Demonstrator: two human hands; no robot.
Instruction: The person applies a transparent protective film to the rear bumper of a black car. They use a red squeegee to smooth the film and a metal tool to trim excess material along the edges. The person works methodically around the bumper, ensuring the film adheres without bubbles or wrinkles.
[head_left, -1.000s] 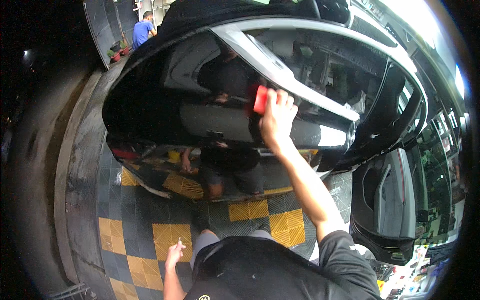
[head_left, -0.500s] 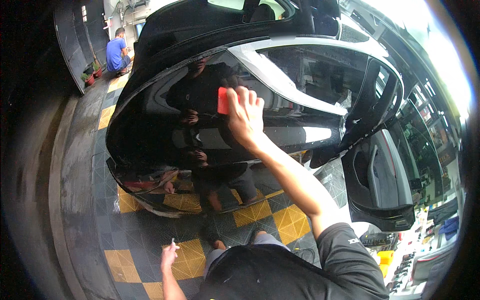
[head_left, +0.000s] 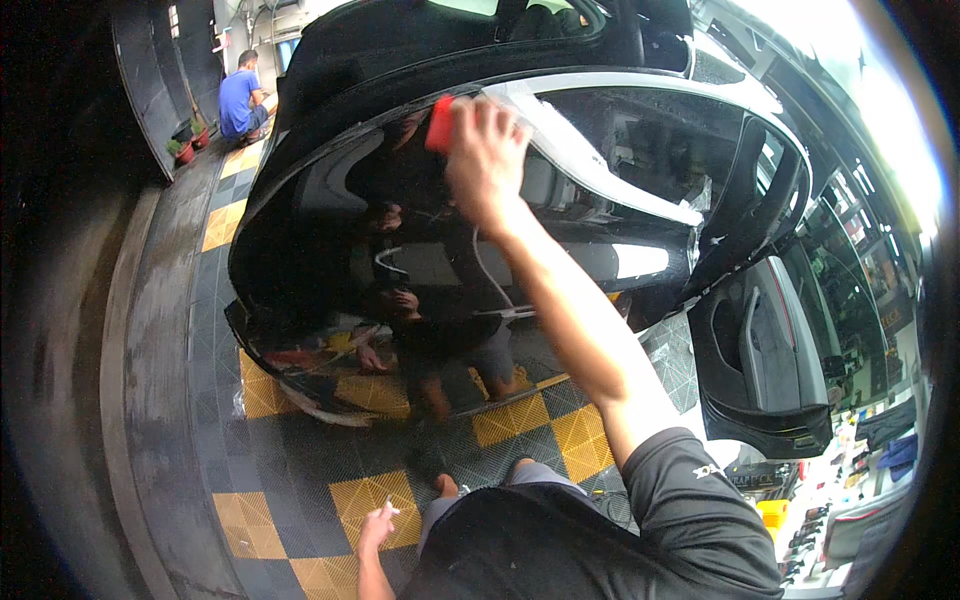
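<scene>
My right hand point(head_left: 488, 160) is closed round a flat red squeegee point(head_left: 439, 125), held against the upper part of a glossy black car's rear side panel point(head_left: 310, 240). The hand is slightly blurred. A pale strip point(head_left: 570, 145) runs along the window frame just right of my fingers. Low over the floor, away from the car, my left hand point(head_left: 375, 528) pinches a small whitish object point(head_left: 390, 508), too small to name. The panel mirrors my body and arms.
An opened car door point(head_left: 765, 350) juts out on the right. Black and yellow tiles point(head_left: 375, 505) cover the floor. Far left, a person in a blue shirt point(head_left: 238, 100) crouches near potted plants point(head_left: 190, 145). Shelves of small items point(head_left: 805, 535) stand at the lower right.
My right hand has slid the squeegee up the panel toward its top edge. My left hand has shifted a little right and down, still pinching the small object.
</scene>
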